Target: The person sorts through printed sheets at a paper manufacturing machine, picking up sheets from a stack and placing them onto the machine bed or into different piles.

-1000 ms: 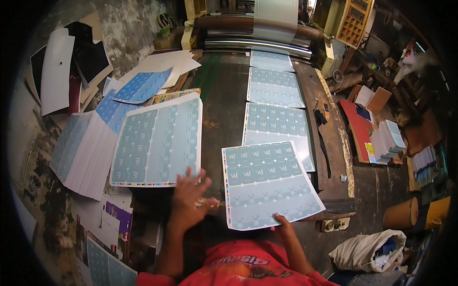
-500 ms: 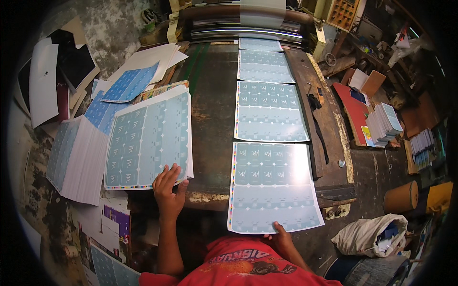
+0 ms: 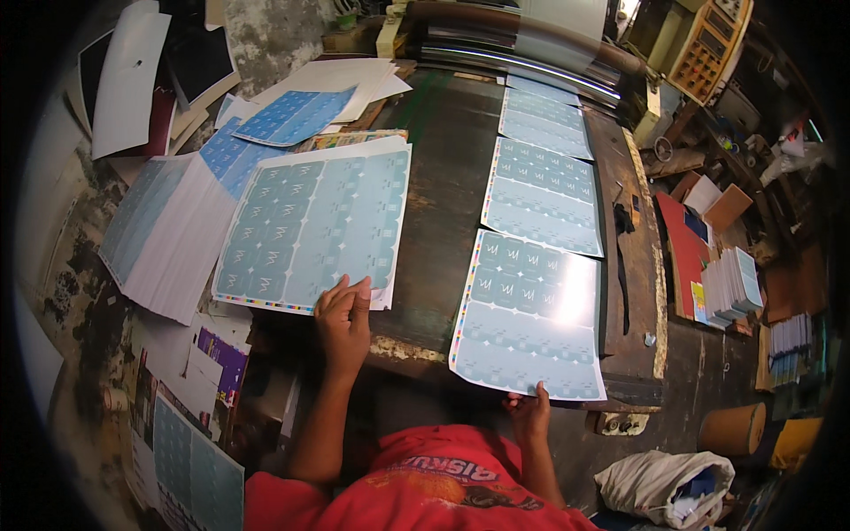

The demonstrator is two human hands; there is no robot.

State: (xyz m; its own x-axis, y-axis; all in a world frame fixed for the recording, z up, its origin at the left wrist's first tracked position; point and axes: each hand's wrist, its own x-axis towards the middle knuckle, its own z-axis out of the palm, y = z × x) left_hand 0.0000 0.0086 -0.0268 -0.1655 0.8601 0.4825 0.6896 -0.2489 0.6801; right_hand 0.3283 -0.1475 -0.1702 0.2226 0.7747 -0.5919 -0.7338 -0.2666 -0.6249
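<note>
My right hand (image 3: 529,411) pinches the near edge of a glossy blue-grey printed sheet (image 3: 522,354), thumb on top and fingers underneath. That sheet is nearest in a row running back along the machine bed, its near edge reaching past the bed. Behind it lie another printed sheet (image 3: 542,195) and further ones toward the rollers. On the left, my left hand (image 3: 345,319) rests at the near right corner of a stack of similar printed sheets (image 3: 319,221). Its fingers are bent a little over the edge, and it appears to grip nothing.
Shiny rollers (image 3: 522,66) cross the far end of the dark bed (image 3: 434,195). A tall leaning paper pile (image 3: 168,239) stands left of the stack, with blue printed sheets (image 3: 297,115) behind. Bundled cards (image 3: 735,288) and a white sack (image 3: 664,487) are at the right.
The view has turned, shifting the scene. My left hand's fingers have drawn closer together at the stack's corner. My right hand still holds the nearest sheet's edge.
</note>
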